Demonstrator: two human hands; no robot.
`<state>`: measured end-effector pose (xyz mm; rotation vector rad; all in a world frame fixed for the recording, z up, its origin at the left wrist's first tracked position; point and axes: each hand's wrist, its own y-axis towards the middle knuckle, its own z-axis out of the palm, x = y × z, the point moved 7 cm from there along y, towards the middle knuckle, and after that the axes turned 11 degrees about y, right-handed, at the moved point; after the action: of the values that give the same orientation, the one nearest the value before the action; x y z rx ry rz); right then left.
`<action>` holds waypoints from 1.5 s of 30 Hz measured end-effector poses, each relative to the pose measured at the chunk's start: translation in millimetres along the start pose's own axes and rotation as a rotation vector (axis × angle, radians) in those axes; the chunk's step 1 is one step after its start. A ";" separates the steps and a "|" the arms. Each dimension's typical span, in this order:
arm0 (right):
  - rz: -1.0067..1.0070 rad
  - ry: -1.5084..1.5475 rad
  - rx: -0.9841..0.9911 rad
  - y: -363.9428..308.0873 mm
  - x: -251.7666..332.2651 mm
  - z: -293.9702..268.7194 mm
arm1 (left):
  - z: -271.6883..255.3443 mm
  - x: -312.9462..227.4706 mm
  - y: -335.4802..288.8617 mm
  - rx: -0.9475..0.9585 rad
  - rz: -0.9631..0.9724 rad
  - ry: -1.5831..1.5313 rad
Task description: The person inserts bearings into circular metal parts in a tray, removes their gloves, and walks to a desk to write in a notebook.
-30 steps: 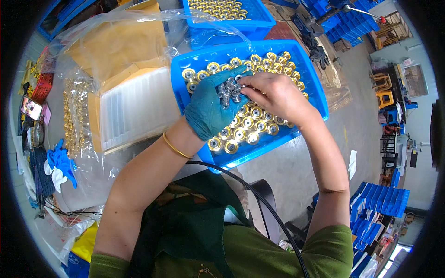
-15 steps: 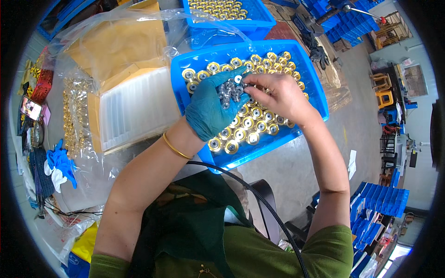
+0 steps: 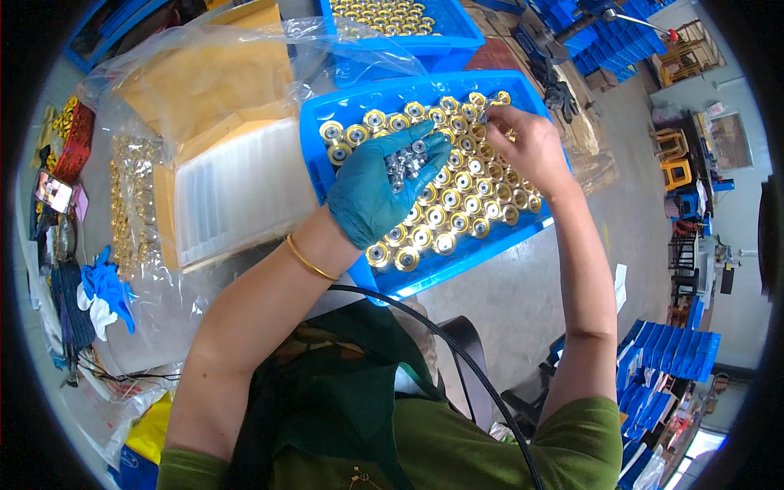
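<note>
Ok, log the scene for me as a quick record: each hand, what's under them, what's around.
Under hands: blue plastic tray, with rows of gold-rimmed round metal parts
Left hand: teal-gloved, palm up, cupping small silver metal fittings
Right hand: bare, fingers bent over the tray's far right area; whether it holds a fitting is unclear
Left of tray: open cardboard box with translucent white inserts
Beyond tray: second blue bin with similar gold parts

The gold-toned pieces (image 3: 451, 198) look like shiny metal, the bin (image 3: 314, 147) glossy plastic, the carton (image 3: 166, 220) matt cardboard.
</note>
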<state>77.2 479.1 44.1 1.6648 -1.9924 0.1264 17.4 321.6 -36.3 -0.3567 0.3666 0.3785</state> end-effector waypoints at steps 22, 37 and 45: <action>-0.506 -0.009 0.088 -6.6 82.6 23.2 | -1.6 -12.8 -1.3 0.264 0.277 0.738; -0.647 -0.082 -0.015 -11.7 84.4 22.2 | 5.4 0.7 1.0 0.410 -0.035 -0.109; -0.442 0.327 -0.065 -3.5 60.7 15.1 | -0.1 2.3 1.5 0.236 -0.041 -0.029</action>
<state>69.6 418.5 57.8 1.8621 -1.3474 0.1572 18.8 323.5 -37.8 -0.1283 0.3709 0.2965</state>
